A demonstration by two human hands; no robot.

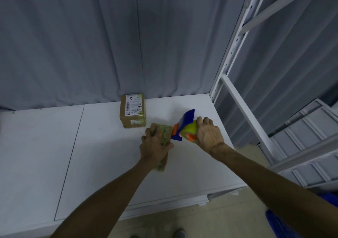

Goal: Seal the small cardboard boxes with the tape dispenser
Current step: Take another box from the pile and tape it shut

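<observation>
Two boxes lay on the white shelf (91, 146); the labelled box (133, 110) looked already taped. The left hand (155, 146) gripped the nearer box (165, 134) while the right hand (208, 133) clasped the tape dispenser (184, 126) against it, sealing seemingly underway.

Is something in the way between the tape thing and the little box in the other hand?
Nothing visible is. The tape dispenser, held by the right hand, sits right at the end of the small box that the left hand grips. The labelled box stands farther back on the shelf, not between them.
</observation>
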